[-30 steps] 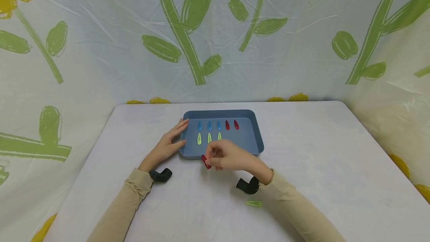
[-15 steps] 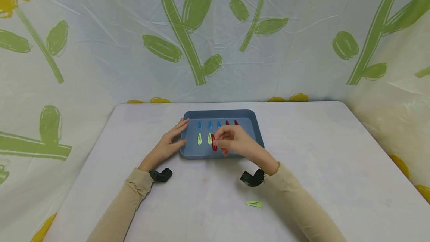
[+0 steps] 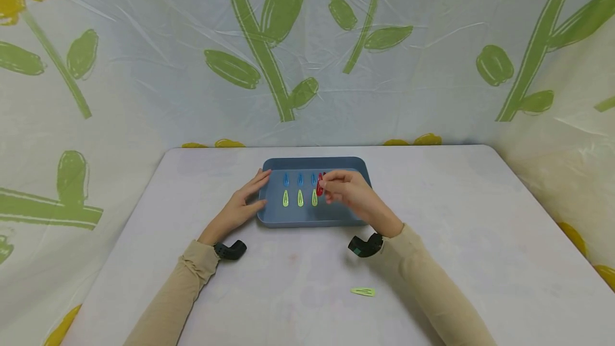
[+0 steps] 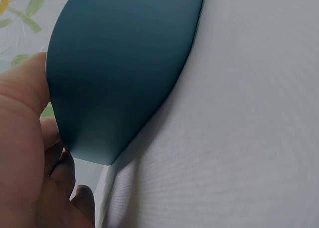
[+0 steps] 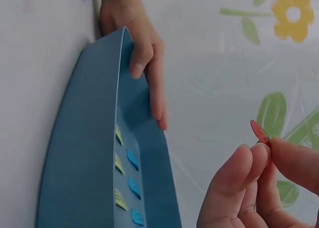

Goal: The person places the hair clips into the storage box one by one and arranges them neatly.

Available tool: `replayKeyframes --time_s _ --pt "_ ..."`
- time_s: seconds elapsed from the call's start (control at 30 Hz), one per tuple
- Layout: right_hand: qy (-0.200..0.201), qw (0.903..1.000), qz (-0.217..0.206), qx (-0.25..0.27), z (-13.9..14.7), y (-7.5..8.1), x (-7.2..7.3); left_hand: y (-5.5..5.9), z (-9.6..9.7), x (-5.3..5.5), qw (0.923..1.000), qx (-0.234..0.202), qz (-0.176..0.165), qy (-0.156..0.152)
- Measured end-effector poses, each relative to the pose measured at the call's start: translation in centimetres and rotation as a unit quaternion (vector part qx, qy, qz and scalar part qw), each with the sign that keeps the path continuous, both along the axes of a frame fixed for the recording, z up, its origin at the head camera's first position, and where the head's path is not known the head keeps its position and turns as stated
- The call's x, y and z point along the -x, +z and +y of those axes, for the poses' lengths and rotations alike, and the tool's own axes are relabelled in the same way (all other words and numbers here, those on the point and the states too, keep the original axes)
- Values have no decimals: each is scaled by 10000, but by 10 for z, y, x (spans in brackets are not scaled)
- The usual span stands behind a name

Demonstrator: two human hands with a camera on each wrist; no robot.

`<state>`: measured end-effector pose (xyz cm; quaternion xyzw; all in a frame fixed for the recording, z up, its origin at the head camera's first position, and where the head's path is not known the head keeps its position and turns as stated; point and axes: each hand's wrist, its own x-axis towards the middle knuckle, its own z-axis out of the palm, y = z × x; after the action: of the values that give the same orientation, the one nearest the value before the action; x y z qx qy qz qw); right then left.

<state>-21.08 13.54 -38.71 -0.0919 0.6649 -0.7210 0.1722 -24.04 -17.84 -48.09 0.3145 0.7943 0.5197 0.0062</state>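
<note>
My right hand pinches a red snap hair clip between thumb and fingertips above the blue tray. The same red clip shows raised off the tray in the right wrist view. Inside the tray lie a row of blue hair clips and, nearer me, a row of yellow-green ones. Behind my right hand, the far-right part of the tray is mostly hidden. My left hand rests at the tray's left rim, fingers extended over it; the left wrist view shows it against the tray's outer wall.
One yellow-green hair clip lies on the white table, nearer me than the tray and close to my right forearm. A flower-printed sheet hangs behind the table and along its sides.
My right hand has carried the red clip from the tray's front edge rightward and away from me, over the tray. It now covers the two red clips seen lying there. My left hand stays put.
</note>
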Motion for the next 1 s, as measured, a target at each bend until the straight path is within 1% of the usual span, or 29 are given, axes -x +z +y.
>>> replayKeyframes --time_s 0.03,0.07,0.23,0.27,0.3,0.37,0.47,0.5,0.6,0.67,0.8,1.0 --pt "-27 10000 -14 28 1 -1 1 0 0 0 10000 -2 1 -5" --pt "-52 10000 -45 44 2 -2 2 4 1 -2 10000 -4 -4 -15" --pt "-151 9997 -169 -24 7 -8 9 4 0 -2 10000 42 -8 6" --pt "-194 9996 -208 -77 8 -9 10 4 1 -2 10000 58 -24 18" --pt "-241 9993 -252 -132 9 -11 11 -1 0 0 10000 69 -28 31" --pt "-347 9984 -357 -257 11 -14 13 -1 0 0 9999 95 -57 42" --pt "-501 9965 -523 -424 13 -18 15 -1 -1 1 10000 67 2 5" --pt "-529 9960 -563 -454 14 -20 16 -1 -1 1 10000 63 69 -17" --pt "-617 9944 -667 -545 16 -23 18 -1 -1 1 9999 54 133 -41" --pt "-655 9933 -718 -617 17 -26 19 -1 -1 1 9999 71 116 -28" --pt "-673 9922 -723 -764 18 -31 22 -1 0 1 10000 89 21 10" --pt "-702 9886 -700 -1135 16 -37 24 -1 -1 0 9999 78 -56 37"
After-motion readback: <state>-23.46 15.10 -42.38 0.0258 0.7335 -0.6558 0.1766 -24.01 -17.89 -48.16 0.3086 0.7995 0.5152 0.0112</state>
